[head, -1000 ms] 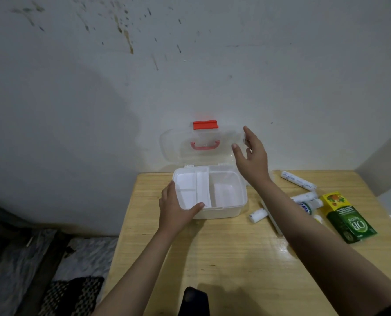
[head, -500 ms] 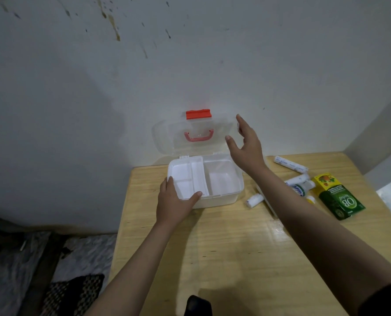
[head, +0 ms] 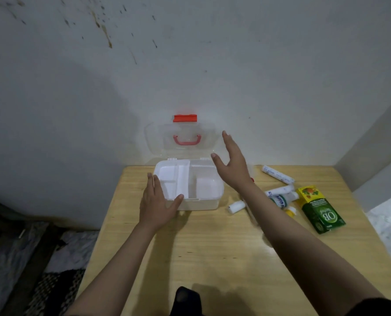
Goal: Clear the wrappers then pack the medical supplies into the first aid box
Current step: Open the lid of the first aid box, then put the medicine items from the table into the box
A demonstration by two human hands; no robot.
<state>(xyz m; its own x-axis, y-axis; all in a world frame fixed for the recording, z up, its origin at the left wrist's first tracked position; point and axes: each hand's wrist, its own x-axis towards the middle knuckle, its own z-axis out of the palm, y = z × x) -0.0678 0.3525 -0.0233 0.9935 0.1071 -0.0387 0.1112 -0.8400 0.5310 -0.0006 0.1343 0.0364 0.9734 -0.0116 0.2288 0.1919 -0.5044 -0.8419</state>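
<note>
Right hand (head: 232,164), fingers spread and empty, has left the lid (head: 180,139) standing open; left hand (head: 159,201) steadies the first aid box (head: 201,201), ready for packing.

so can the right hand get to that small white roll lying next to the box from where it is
Probably yes. The right hand is open and empty above the first aid box, and the small white roll lies uncovered on the table just beside that forearm, with nothing on top of it.

One head-worn camera looks forward and down across the table (head: 212,258) toward the wall (head: 212,65), seemingly from close above its near edge.
</note>
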